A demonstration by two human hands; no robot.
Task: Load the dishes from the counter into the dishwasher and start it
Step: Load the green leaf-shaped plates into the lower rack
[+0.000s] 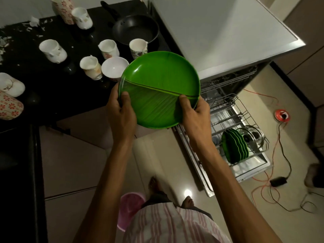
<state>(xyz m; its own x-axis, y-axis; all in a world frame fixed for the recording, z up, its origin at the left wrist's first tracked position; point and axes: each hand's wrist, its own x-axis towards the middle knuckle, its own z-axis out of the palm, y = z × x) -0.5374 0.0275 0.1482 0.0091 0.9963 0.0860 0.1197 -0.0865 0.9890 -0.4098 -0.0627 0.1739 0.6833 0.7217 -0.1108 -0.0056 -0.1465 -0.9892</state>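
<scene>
A green plate (159,88) is patterned with leaf veins. Red flowers are printed on a cream cup (9,106) at the black counter's (52,95) left edge. Pink stripes are seen on a white shirt (175,227).

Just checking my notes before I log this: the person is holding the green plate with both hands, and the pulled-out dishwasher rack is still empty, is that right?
Not quite. Both the left hand and the right hand do hold the green plate, but the dishwasher rack is not empty: the head view shows a row of green plates standing in it, with a glass lid beside them.
</scene>
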